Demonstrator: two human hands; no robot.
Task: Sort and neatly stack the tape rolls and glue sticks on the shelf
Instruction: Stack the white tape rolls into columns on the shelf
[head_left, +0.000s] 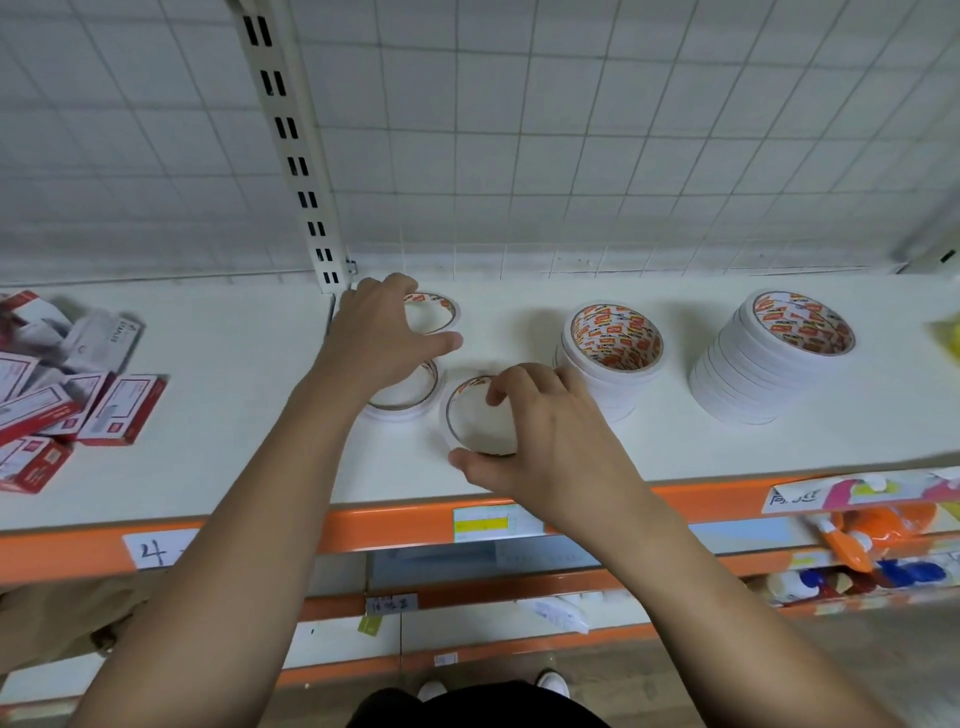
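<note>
On shelf (234, 415) marked "4", right hand (545, 436) grips roll (444, 415).

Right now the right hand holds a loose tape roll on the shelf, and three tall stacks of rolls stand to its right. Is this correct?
Not three: the head view shows two, the nearer stack and the farther stack. The right hand does hold the loose tape roll.

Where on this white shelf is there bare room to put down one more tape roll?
Free: the wide patch of shelf between the red boxes and the loose rolls; the gap between the middle stack and the right stack; the front strip before both. Crowded: around the loose rolls, where the left hand reaches and the right hand grips the front roll.
</note>
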